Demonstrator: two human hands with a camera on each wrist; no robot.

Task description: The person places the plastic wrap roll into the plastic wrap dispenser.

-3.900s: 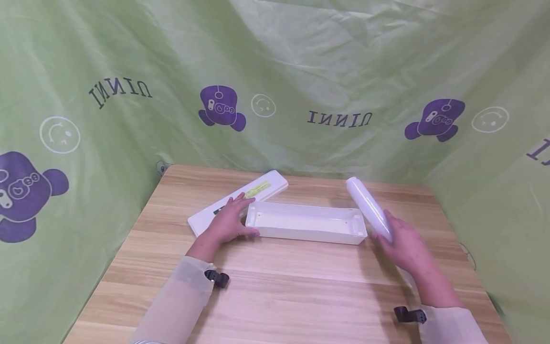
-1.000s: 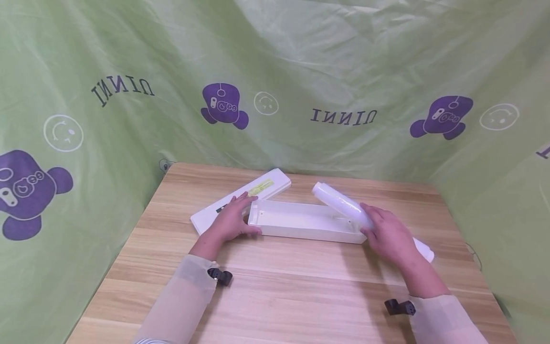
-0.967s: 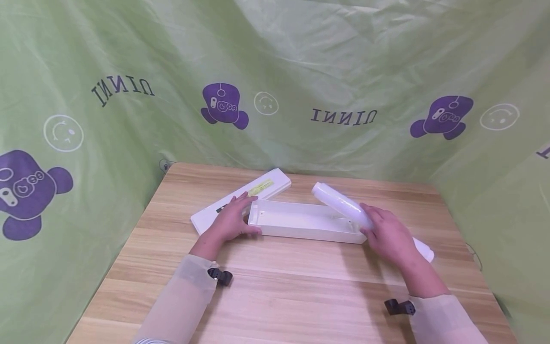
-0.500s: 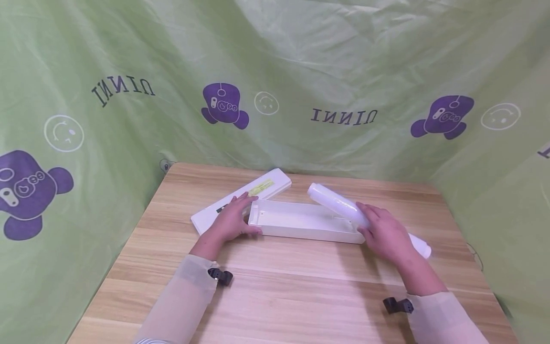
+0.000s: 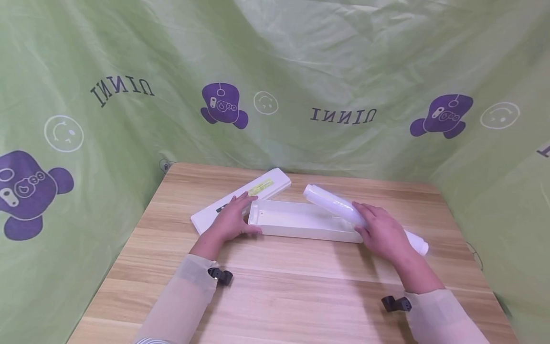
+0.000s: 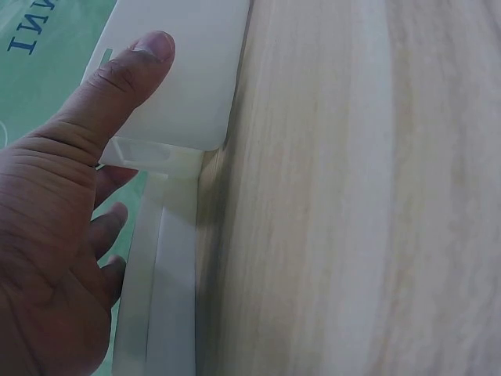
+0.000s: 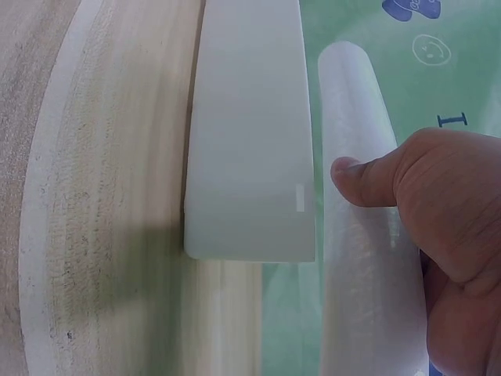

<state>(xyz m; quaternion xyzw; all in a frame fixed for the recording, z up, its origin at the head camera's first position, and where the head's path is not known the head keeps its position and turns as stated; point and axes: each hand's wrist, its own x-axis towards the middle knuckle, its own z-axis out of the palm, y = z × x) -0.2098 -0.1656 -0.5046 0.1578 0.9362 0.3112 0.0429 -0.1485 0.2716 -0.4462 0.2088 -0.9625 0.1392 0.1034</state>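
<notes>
A long white open-topped plastic box (image 5: 309, 233) stands on the table. My left hand (image 5: 229, 220) grips its left end, and in the left wrist view the thumb (image 6: 129, 70) lies on the box's front wall while the fingers reach behind. My right hand (image 5: 384, 234) holds a roll of plastic wrap (image 5: 333, 201) around its middle. The roll slants above the box's right end, its far end up and to the left, its near end sticking out past the hand. In the right wrist view the roll (image 7: 352, 117) hangs apart from the box wall (image 7: 250, 141).
A white lid (image 5: 206, 214) with a yellow-green label lies slantwise behind the left hand, close to the box. Green printed curtains (image 5: 279, 57) enclose the wooden table (image 5: 283, 296) at the back and sides.
My right hand has brought the plastic wrap roll leftward from beyond the box's right end, turning it flatter over the box. The left hand has kept its hold on the box's left end.
</notes>
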